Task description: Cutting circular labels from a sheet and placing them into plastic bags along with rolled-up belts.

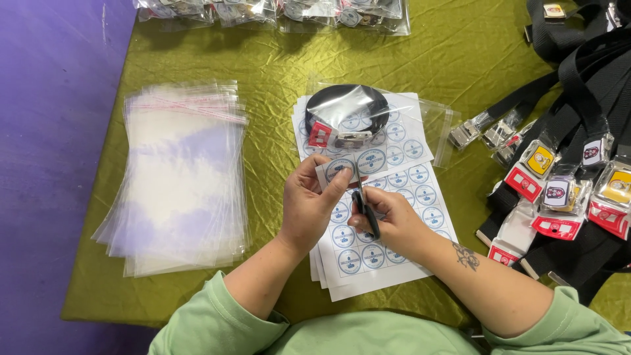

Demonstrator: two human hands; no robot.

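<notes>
My left hand (309, 204) pinches a small cut piece of paper with a round blue sticker (338, 169) on it. My right hand (389, 220) grips black-handled scissors (365, 209), their blades pointing up at that paper piece. Both hands hover over a stack of white sticker sheets (388, 197) printed with rows of round blue labels. Just beyond the hands, a clear bag holding a coiled black strap with a red-and-white tag (345, 115) lies on the sheets.
A fanned stack of clear plastic bags (177, 177) lies at the left on the green cloth (276, 59). A heap of black straps with metal buckles and red tags (565, 177) fills the right side. Several filled bags (276, 12) line the far edge.
</notes>
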